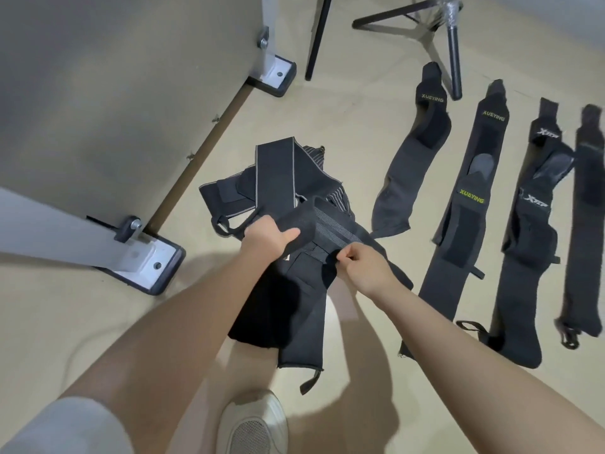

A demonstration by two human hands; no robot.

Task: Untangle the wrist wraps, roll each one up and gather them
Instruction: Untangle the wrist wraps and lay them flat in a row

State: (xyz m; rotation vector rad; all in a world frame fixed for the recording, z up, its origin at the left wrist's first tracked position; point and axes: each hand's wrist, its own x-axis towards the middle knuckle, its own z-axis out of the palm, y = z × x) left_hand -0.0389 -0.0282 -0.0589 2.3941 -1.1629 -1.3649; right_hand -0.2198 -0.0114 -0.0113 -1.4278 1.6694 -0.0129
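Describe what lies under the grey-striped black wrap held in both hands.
Under the grey-striped black wrap, more tangled black wraps lie heaped on the beige floor. How they interlock beneath is covered.

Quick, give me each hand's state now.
Left hand: grips the black elastic wrist wrap with grey stripes.
Right hand: pinches the same wrap's lower edge.

The beige floor [327, 109] carries a tangled heap of black wrist wraps [275, 181] just beyond the left hand [266, 235]. To the right of the right hand [366, 268], four straightened wraps [458, 224] lie side by side. Beyond them stand tripod legs [425, 31]; metal frame feet [154, 257] rest left of the left hand.
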